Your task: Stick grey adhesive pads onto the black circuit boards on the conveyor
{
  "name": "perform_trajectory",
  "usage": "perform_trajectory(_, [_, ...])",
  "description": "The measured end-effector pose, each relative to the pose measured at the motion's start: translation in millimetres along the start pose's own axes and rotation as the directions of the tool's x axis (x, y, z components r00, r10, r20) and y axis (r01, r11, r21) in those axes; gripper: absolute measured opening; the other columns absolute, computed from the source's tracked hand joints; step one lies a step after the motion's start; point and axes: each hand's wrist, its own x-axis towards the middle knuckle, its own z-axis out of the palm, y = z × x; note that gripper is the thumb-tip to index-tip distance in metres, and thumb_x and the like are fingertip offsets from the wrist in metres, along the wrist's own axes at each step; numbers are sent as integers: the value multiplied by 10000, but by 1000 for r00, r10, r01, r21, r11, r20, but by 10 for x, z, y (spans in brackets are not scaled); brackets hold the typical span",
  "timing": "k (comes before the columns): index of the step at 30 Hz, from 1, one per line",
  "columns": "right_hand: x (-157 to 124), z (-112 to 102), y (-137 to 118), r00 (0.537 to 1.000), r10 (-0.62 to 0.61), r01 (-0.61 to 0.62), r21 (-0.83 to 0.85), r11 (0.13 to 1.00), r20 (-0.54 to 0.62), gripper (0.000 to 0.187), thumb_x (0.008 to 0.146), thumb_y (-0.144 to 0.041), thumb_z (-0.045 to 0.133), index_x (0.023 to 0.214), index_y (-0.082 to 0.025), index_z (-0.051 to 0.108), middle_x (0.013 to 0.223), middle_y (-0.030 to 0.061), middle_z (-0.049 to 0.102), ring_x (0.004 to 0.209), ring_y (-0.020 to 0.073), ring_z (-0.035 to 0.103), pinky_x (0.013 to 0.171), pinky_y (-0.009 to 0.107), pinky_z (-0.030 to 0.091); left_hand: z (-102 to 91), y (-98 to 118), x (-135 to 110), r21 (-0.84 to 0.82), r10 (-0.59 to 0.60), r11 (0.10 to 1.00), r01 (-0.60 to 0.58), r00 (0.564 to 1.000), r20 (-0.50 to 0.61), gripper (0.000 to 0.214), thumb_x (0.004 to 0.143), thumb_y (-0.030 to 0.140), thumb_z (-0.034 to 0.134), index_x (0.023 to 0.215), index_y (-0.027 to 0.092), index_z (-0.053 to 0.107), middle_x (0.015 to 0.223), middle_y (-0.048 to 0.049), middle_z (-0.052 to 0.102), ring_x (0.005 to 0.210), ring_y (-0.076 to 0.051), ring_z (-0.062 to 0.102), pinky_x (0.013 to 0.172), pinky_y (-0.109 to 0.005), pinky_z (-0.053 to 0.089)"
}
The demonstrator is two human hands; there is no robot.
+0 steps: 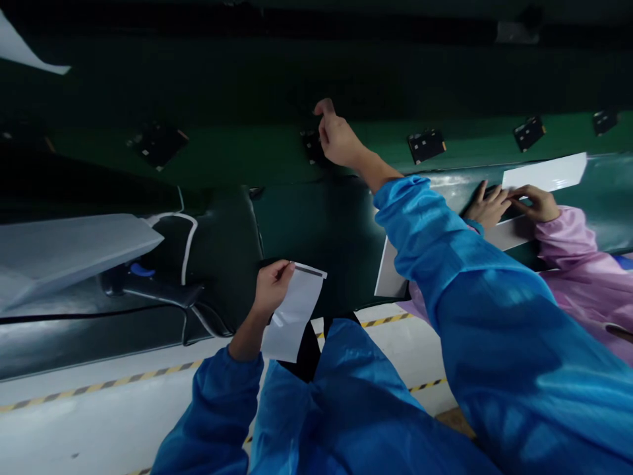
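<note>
My left hand (271, 288) pinches the top corner of a white sheet (293, 316), which has a dark strip along its upper edge. The sheet hangs over the near edge of the dark green bench (341, 251). Stretched out ahead, my right hand (339, 137) is above the green strip, its fingers curled; what they hold, if anything, is hidden. Just under that hand lies a black circuit board (310, 146), partly covered by it. To its right sits another black board (427, 145), and a further dark board (161, 144) lies to the left.
More black boards (529, 134) lie along the green strip (237, 155). At right, a co-worker's hands (537, 203) in pink sleeves work beside a white sheet (548, 173). A handheld scanner (158, 289) with cables and a pale grey panel (74, 254) are at left.
</note>
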Motion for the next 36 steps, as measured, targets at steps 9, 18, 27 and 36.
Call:
perform_trajectory(9, [-113, -82, 91, 998, 17, -21, -66, 998, -54, 411, 1015, -171, 497, 1401, -232, 371, 940, 31, 630, 866, 207, 645, 843, 364, 553, 7, 39, -6, 15, 7, 1000, -6, 1000, -26, 325, 880, 464, 643, 797, 163, 734, 642, -9, 619, 589, -140, 530, 534, -235, 390])
perform_trajectory(18, [-182, -156, -317, 969, 226, -247, -446, 860, -102, 712, 905, 14, 605, 1568, -89, 366, 1597, 253, 444, 1457, 383, 441, 1123, 594, 450, 1, 57, -21, 13, 0, 1000, 1, 1000, -21, 313, 875, 460, 638, 786, 172, 723, 655, -11, 628, 601, -142, 537, 550, -234, 406])
perform_trajectory(27, [-64, -382, -514, 916, 257, -257, 42, 966, -308, 227, 1034, -69, 602, 1261, -60, 588, 1221, 135, 650, 954, 115, 558, 947, 254, 475, 18, 32, -12, -44, 7, 999, -7, 1000, -13, 336, 888, 481, 628, 758, 178, 696, 657, -8, 587, 608, -141, 520, 551, -241, 388])
perform_trajectory(36, [1196, 893, -1513, 904, -307, 325, -12, 946, 297, 179, 1109, -164, 539, 1205, -105, 677, 1130, 14, 641, 880, 78, 485, 787, 224, 398, 11, 61, -88, -168, -31, 985, 37, 999, 34, 382, 898, 526, 653, 763, 169, 674, 628, 11, 515, 564, -123, 448, 506, -244, 327])
